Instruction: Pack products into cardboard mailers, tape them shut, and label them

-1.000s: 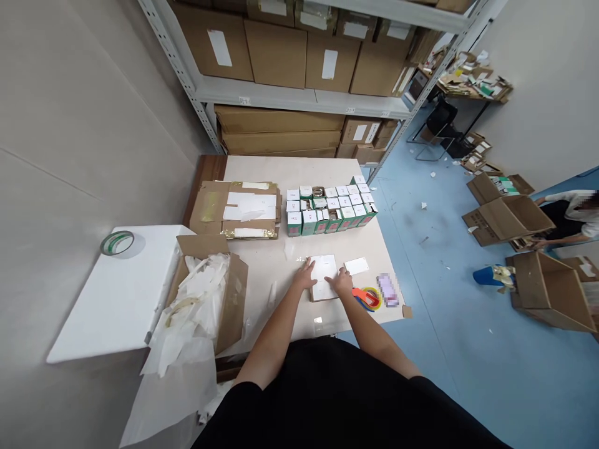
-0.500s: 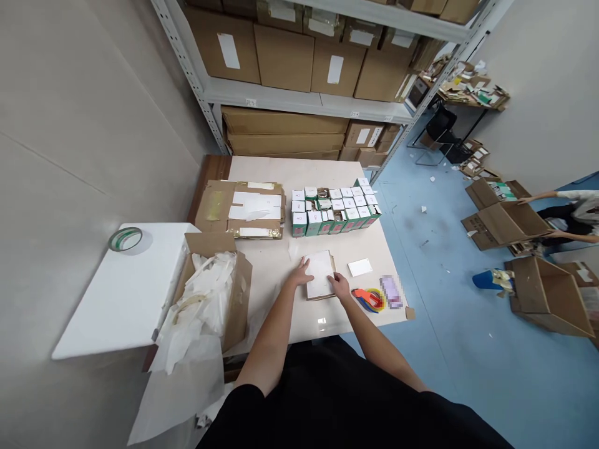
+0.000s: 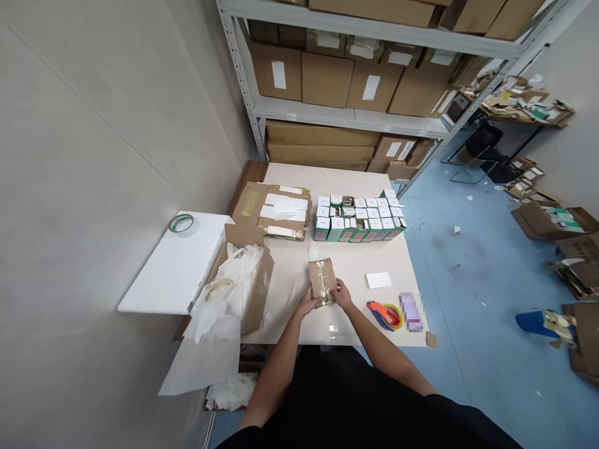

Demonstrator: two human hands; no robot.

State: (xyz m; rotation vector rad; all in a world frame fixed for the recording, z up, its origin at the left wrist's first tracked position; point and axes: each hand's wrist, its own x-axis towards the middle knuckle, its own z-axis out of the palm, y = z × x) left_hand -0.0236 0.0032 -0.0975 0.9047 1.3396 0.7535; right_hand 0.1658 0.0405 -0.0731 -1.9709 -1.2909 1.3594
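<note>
A small brown cardboard parcel [image 3: 322, 279] with clear tape across its top sits tilted up above the pale table [image 3: 355, 181]. My left hand [image 3: 307, 304] grips its near left corner. My right hand [image 3: 343, 294] grips its near right edge. Both hands have their fingers closed on the parcel. A white card [image 3: 378, 280] lies flat on the table to the right of it. Farther right and nearer me lie a red and yellow tape dispenser [image 3: 386, 313] and a blurred purple item [image 3: 411, 312].
Rows of small green and white boxes [image 3: 358, 218] stand at mid table, beside a flattened carton [image 3: 276, 210]. An open carton of white wrapping [image 3: 238, 284] leans at the left. A tape roll [image 3: 181, 222] rests on a white board [image 3: 173, 268]. Shelves of cartons [image 3: 355, 81] stand behind.
The parcel lay flat with its white label up under my hands; now it is turned over, brown taped side up, and lifted at its far end. The camera has swung left.
</note>
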